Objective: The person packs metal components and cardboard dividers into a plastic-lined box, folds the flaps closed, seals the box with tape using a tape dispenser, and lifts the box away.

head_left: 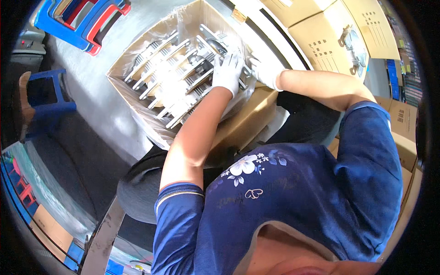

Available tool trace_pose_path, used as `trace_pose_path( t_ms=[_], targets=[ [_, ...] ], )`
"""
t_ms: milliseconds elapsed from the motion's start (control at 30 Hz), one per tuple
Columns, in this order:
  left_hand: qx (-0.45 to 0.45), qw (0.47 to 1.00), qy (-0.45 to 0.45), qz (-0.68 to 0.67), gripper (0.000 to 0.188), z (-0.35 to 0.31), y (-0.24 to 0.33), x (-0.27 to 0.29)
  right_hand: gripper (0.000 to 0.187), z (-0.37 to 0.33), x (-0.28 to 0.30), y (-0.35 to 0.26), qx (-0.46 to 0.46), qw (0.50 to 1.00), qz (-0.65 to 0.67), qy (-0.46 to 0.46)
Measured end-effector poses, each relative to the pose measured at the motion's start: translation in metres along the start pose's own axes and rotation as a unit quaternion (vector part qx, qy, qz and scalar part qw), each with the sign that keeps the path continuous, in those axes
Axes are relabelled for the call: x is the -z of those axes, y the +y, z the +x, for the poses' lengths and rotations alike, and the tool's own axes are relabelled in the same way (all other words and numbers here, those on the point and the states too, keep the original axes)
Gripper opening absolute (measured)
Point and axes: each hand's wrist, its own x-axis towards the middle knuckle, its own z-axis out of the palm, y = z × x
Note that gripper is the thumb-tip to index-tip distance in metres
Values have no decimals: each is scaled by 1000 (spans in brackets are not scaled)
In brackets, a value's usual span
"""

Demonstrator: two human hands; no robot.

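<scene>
From the head camera, here we are, looking straight down on an open carton (245, 119), and it's packed with metal parts (199, 58), ranked in slanting rows of long bars and finned pieces! Clear plastic liner (153, 126) crumples along the carton's walls, and bright light burns out the middle of the load (no making out detail there, folks)

In comes the left hand (228, 71), white-gloved, laid over the parts at the right-hand side of the carton, fingers stretched out toward the far end; whether it grips one of them, I cannot tell. And right beside it, the right hand (266, 74), also gloved, at the carton's right edge by the plastic, its fingers lost in glare, so open or closed, cannot tell

Out wide now: more cartons (321, 43) over on the right, with a silvery metal piece (354, 46) showing against them. Up at the top left, blue and red stools (75, 36) on the floor, and below those a dark blue stool (59, 87)
</scene>
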Motion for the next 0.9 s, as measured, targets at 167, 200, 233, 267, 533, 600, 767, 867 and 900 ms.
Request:
trace_pose_path(
  t_ms=[167, 200, 233, 267, 533, 600, 767, 867, 900],
  targets=[
    [-74, 993, -91, 30, 37, 29, -3, 7, 20, -2, 12, -13, 120, 974, 15, -192],
    [-96, 988, -86, 90, 33, 32, -7, 8, 15, -1, 20, -6, 148, 970, 54, -183],
    [-97, 985, -106, 100, 31, 35, -11, 8, 15, -2, 23, -2, 141, 971, 62, -181],
    [-105, 979, -127, 120, 29, 43, -3, 17, 12, -11, 21, 8, 200, 959, 100, -172],
    [-120, 971, -147, 149, 23, 66, 3, -19, 10, -24, 42, 18, 173, 931, 289, -136],
    [-47, 969, -206, 130, 24, 69, -33, -46, 10, -2, 44, 10, 188, 931, 286, -125],
    [-10, 927, -374, 20, 36, 107, 24, 37, 15, -21, 24, 11, 182, 914, 276, -236],
    [-78, 922, -370, 84, 28, 111, 17, 72, 14, -12, 56, 24, 259, 904, 211, -265],
    [-118, 909, -381, 120, 25, 114, 20, 84, 13, -16, 69, 35, 248, 905, 228, -258]
  ],
)
